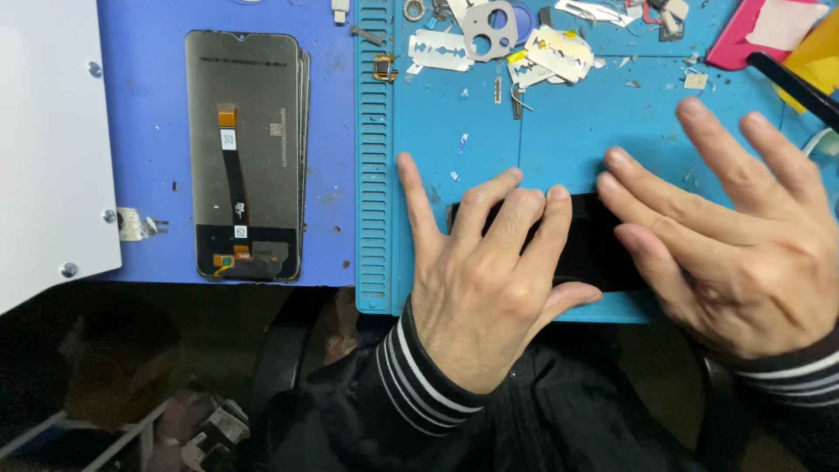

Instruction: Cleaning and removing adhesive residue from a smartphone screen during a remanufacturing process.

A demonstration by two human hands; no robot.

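At the near edge of the blue work mat point(577, 131), seen from the head camera, a dark flat phone point(594, 253) lies face down or up, which I cannot tell, mostly covered by both hands. The left hand point(489, 288) lies palm down on its left part, fingers spread and slightly bent, pressing flat rather than gripping; its little finger stretches out over the bare mat. The right hand point(734, 236) lies flat and open too, fingers fanned toward the far left, fingertips resting on the phone's right part and on the mat just beyond it. Neither hand closes around anything.

The mat's shallow recessed panels hold loose bits: toward the far edge lie several razor blades point(441, 50), a grey camera frame plate point(489, 31) and small metal scraps. A slotted strip point(374, 149) runs down the mat's left edge, its slots showing nothing inside. At the far right corner sit a pink card point(743, 39) and a yellow sheet point(817, 57).

Left of the mat, on a darker blue pad point(149, 131), a stack of phone screens point(245, 156) lies back side up, with a flex cable running down the top one. A white panel point(48, 149) with screws covers the left edge
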